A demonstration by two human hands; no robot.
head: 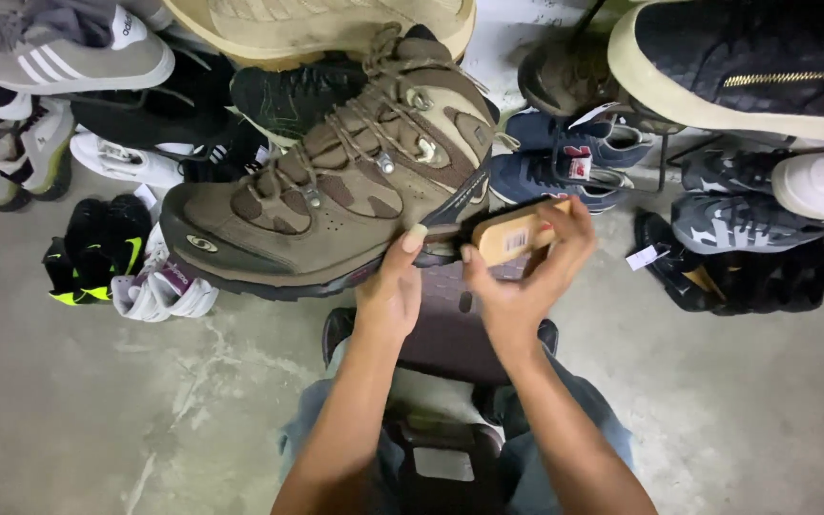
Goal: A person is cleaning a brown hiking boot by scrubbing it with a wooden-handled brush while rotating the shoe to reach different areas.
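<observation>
Grey concrete floor spreads under everything, and at the far left a grey sneaker with white stripes lies among other shoes. Below it a black shoe with neon-green marks sits just beside a white sneaker. Next comes the brown hiking boot, lying on its side with its toe pointing left and its laces facing up. The left hand grips the boot from below near the heel, thumb pressed against the sole edge. Just to the right, the right hand is closed around a wooden brush, whose dark bristles touch the boot's heel. Under both hands stands a dark stool, between the person's knees in blue jeans. Further right lie navy sneakers, then a grey camouflage shoe and a black shoe with a tag. A big dark shoe with a cream sole fills the upper right corner.
</observation>
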